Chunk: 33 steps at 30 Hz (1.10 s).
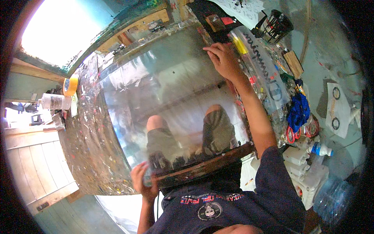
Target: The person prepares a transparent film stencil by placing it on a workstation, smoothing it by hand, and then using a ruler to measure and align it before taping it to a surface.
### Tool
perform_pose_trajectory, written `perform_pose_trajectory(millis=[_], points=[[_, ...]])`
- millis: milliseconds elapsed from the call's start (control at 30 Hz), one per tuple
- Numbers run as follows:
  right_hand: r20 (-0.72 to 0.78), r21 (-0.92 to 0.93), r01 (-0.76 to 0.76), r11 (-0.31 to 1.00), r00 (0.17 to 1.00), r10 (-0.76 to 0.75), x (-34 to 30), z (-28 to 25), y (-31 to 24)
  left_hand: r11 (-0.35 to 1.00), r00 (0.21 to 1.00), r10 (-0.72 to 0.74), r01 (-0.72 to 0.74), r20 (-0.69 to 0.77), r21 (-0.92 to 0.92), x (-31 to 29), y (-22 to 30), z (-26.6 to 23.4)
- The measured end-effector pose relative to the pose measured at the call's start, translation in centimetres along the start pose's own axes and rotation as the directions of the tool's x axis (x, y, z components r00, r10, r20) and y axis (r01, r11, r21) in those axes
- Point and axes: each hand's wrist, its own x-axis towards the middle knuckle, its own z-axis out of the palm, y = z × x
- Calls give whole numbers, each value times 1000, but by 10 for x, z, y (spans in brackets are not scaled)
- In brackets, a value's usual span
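A large glossy, see-through sheet or pane [171,74] lies across the worktable before me. Bare knees and shorts show in it, by reflection or through it; I cannot tell which. My left hand [144,181] is at its near left corner, thumb and fingers closed around the clear edge. Over the far right side of the pane is my right hand [224,60], fingers stretched out to the left and apart, holding nothing visible. Whether its fingertips touch the surface is unclear. Beside my right forearm lies a clear plastic strip [259,64] with dark lettering.
A paint-stained board [85,132] extends left, with yellow tape [71,85] and a white bottle [55,101]. To the right are a blue cloth [299,111], red-handled scissors [290,134] and a black basket [276,26]. A large water bottle [331,199] stands lower right.
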Motion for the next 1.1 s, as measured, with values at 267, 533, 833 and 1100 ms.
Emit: perform_pose_trajectory(millis=[267,533,833,1100], points=[[-26,-33,35,999,999,-36,24,31,22,801,680,-425,590,-598,102,-82,-86,-48],[-9,-52,18,999,1000,-19,32,32,27,671,413,-533,737,-738,-72,-118,-133,-39],[11,-87,4,996,1000,-4,33,33,26,667,465,-572,744,-675,-52,-118,-136,-31],[-13,-96,45,994,999,-46,35,35,26,678,456,-515,735,-726,-19,-120,-139,-29]])
